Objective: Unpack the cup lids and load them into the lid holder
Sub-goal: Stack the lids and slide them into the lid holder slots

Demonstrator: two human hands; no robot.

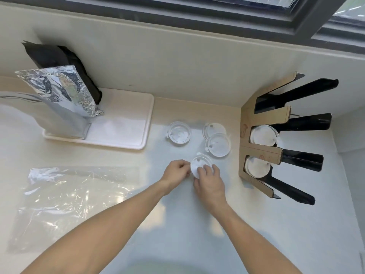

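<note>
Left hand [176,169] pinching the left edge of a round white plastic cup lid [199,165] on the pale countertop [177,224]; right hand [209,179] gripping its near edge. Further left, crumpled clear plastic bag [65,196]. Beyond, three more white lids [218,144]. Rightmost, tan-and-black slotted lid holder [262,153], two slots loaded.

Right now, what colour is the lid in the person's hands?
White, seen in the head view: the lid held between the left hand and right hand.
</note>
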